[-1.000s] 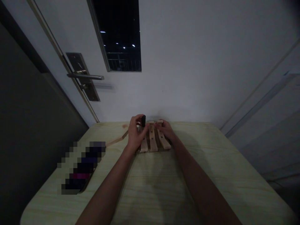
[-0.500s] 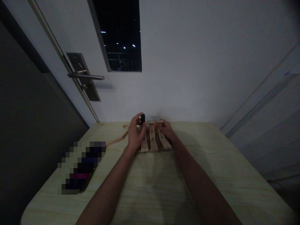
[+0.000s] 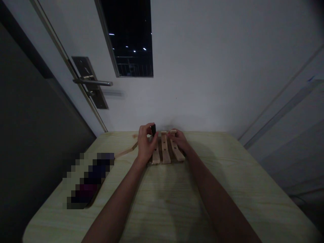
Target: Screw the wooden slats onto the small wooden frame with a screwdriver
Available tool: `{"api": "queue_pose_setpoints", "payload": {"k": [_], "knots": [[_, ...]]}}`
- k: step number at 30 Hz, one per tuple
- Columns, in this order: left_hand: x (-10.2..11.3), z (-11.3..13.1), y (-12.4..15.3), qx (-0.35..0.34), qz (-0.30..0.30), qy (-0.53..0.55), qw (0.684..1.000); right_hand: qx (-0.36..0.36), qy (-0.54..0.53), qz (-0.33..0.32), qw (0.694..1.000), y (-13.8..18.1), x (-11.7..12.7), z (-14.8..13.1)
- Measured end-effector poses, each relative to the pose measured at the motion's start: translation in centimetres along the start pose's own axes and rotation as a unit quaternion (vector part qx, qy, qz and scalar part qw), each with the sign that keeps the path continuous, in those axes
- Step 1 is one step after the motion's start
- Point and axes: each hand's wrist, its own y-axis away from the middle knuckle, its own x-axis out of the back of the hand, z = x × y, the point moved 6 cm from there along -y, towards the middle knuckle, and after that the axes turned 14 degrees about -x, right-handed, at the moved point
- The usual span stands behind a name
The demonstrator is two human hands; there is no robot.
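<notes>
A small slatted wooden piece [image 3: 165, 152] with three light slats lies at the far middle of a pale wooden table [image 3: 172, 199]. My left hand [image 3: 144, 145] is closed round a small black tool [image 3: 153, 129] that stands upright over the far end of the left slat. My right hand [image 3: 179, 140] rests on the far right of the slats, fingers curled over the end of the right slat and pressing it.
A loose wooden strip [image 3: 126, 151] lies left of my left hand. A blurred-out dark object [image 3: 87, 180] lies at the table's left. Behind stand a white wall, a door with a metal lever handle [image 3: 92, 82] and a dark window [image 3: 130, 37].
My left hand has turned slightly on the black tool, whose top has shifted a little to the left. The right hand and the slats stay put.
</notes>
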Motion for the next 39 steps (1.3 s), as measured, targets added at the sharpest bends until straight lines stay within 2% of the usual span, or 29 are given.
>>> {"api": "queue_pose_setpoints", "payload": {"k": [10,17,24,39], "knots": [[-0.22,0.17,0.04,0.012,-0.031,0.022,0.999,-0.010,-0.021,-0.015,1.000,-0.13,-0.10,0.34],[-0.67,0.13,0.36,0.027,-0.054,0.059,0.996,0.005,0.001,-0.006,1.000,-0.32,-0.01,0.16],[-0.03,0.85,-0.38,-0.017,-0.031,0.005,0.999,0.002,-0.009,-0.016,1.000,-0.12,-0.14,0.00],[-0.41,0.15,0.19,0.007,-0.044,0.016,0.999,0.005,0.005,-0.010,1.000,-0.13,-0.09,0.08]]}}
